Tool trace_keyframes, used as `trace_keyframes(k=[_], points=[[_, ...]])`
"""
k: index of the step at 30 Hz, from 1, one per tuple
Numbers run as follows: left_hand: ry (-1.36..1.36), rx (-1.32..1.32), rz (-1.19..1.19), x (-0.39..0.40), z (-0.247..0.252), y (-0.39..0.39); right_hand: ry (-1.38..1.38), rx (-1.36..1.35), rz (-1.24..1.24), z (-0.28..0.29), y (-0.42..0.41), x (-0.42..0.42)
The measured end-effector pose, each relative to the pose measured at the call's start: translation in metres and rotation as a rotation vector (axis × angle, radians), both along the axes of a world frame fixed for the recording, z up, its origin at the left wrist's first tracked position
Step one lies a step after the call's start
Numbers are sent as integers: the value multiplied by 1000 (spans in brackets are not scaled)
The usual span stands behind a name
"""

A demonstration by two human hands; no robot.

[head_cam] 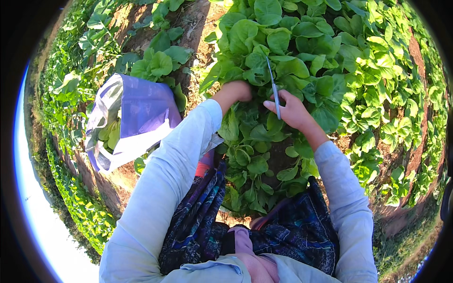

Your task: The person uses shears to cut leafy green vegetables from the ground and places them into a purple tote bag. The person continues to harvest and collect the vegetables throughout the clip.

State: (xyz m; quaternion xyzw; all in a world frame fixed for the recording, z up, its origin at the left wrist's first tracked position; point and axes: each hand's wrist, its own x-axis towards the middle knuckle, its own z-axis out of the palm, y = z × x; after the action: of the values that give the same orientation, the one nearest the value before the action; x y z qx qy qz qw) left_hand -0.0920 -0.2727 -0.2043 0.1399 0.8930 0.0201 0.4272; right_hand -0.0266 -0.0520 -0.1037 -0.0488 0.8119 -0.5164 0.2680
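Observation:
My left hand [239, 91] reaches in among broad green leaves of a leafy vegetable [244, 37], its fingers bent down and hidden by the foliage. Just to its right, my right hand [293, 110] grips the grey handle of a pair of scissors [273, 82]. The slim blades point away from me over the leaves, and their tip lies close against one leaf. A leaf with holes in it [260, 75] sits between my left hand and the blades. Lower leafy plants [257, 165] grow beneath my hands, between my knees.
A purple and white bag [150, 106] lies on its side at the left, its mouth facing left, with green leaves [114, 134] inside. Bare soil [198, 39] runs between the plant rows. Dense greens [382, 70] fill the right side.

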Motion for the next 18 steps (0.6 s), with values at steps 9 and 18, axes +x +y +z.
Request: trace_keyframes(k=[9,18], points=[[-113,-253,-68,-11,25,30,-92,13,20,2,9,1],[-167,-180,-186,-18,-24,12,-84,45,35,4,6,0]])
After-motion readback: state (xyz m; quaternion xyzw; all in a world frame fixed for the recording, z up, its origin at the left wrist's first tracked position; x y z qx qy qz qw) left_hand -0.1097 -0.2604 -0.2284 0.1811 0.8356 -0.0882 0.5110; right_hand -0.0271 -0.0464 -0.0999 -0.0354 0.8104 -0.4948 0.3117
